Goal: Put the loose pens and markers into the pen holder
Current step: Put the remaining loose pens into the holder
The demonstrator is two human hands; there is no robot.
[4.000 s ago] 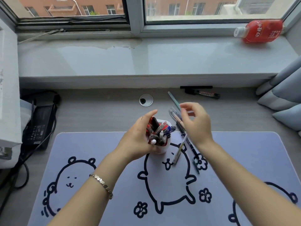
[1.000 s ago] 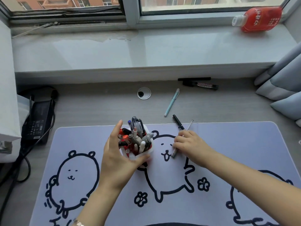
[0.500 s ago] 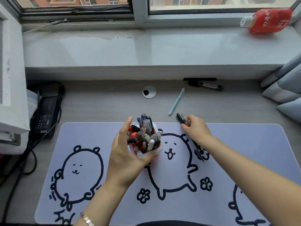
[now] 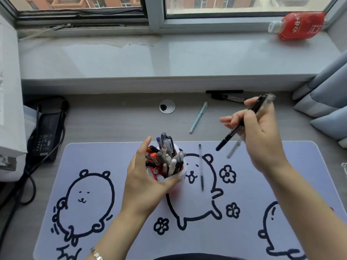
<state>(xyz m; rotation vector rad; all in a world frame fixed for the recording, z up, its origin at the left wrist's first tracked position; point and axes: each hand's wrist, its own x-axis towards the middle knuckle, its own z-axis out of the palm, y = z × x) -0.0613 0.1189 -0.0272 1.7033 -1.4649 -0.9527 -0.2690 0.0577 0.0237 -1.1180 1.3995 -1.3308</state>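
Pen holder (image 4: 180, 170) base hidden by gripping left hand (image 4: 144, 182) | right hand (image 4: 262, 132) now raised, clamping two pens (image 4: 232, 133), one blurred

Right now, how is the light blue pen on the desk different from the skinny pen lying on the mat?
The light blue pen has a pale blue body; the skinny pen looks clear with a dark core. The light blue pen lies slanted on the bare desk; the skinny pen lies nearly straight on the mat, beside the pen holder. The light blue pen looks thicker. Both lie loose, untouched by either hand.
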